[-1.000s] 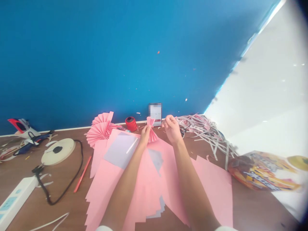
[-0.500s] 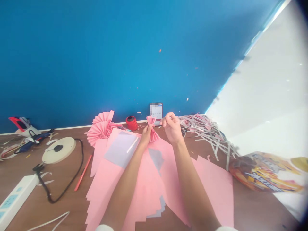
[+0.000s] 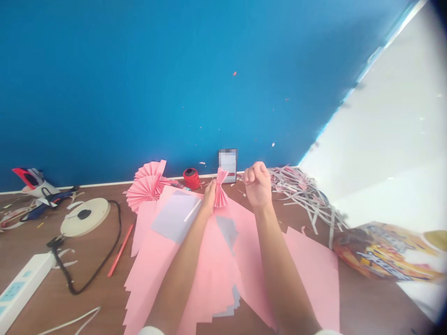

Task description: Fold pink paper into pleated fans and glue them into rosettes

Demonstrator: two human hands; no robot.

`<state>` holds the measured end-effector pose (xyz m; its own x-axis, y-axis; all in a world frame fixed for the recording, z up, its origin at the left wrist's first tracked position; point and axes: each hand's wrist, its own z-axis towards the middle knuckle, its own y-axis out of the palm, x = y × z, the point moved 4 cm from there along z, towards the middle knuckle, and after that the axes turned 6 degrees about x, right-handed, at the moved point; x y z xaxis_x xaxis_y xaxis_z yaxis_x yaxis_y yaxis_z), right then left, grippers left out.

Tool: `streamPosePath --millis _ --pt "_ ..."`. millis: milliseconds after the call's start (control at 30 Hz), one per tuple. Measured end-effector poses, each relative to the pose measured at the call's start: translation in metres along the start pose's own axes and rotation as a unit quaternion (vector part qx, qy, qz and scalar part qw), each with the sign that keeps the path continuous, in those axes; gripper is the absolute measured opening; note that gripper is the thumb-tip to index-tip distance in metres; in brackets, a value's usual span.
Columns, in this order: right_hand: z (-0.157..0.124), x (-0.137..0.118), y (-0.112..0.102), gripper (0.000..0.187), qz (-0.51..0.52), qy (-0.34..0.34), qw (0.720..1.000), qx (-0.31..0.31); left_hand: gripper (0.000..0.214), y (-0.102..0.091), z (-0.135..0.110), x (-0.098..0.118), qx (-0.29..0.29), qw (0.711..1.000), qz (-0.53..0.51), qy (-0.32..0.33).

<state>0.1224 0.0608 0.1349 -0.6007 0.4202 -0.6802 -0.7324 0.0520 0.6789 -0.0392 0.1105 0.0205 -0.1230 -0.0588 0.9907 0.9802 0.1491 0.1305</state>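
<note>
My left hand (image 3: 209,194) is closed on a pleated strip of pink paper (image 3: 221,191), held upright. The strip is narrow at its middle and fans out at both ends. To the right of it, apart from the paper, my right hand (image 3: 257,185) is raised with its fingers curled in; whether it grips anything thin cannot be made out. Under both forearms lie spread sheets of pink paper (image 3: 209,279). Two pleated pink paper fans (image 3: 148,186) sit at the back left. Behind the strip a phone (image 3: 228,160) leans on the blue wall.
A red spool (image 3: 191,178) stands by the wall. Paper shreds (image 3: 303,190) are heaped at the back right, near a snack bag (image 3: 384,253). On the left lie a red pen (image 3: 120,250), a round cream-coloured device (image 3: 98,216) with a black cable, and a power strip (image 3: 26,288).
My right hand has moved right, away from the pleated strip, and its fingers have curled in more. The left hand still holds the strip, which has turned slightly more upright.
</note>
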Motion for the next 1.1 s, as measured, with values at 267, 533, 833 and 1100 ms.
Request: streamPosePath --millis 267,533,833,1100 --pt "0.012 0.0 -0.031 0.027 -0.013 -0.009 0.998 0.063 0.033 0.001 0.002 -0.007 -0.001 0.999 0.025 0.028" --pt "0.019 0.021 -0.077 0.033 -0.163 0.009 0.96 0.226 0.028 -0.004 0.004 -0.017 0.072 0.99 0.097 0.068" --pt "0.02 0.024 -0.094 0.022 -0.327 -0.02 0.918 0.222 0.026 0.0 0.0 -0.009 0.047 0.997 0.016 0.056" --pt "0.019 0.032 -0.101 0.023 -0.299 0.042 0.926 0.224 0.032 0.007 -0.005 0.013 -0.013 0.995 -0.086 0.058"
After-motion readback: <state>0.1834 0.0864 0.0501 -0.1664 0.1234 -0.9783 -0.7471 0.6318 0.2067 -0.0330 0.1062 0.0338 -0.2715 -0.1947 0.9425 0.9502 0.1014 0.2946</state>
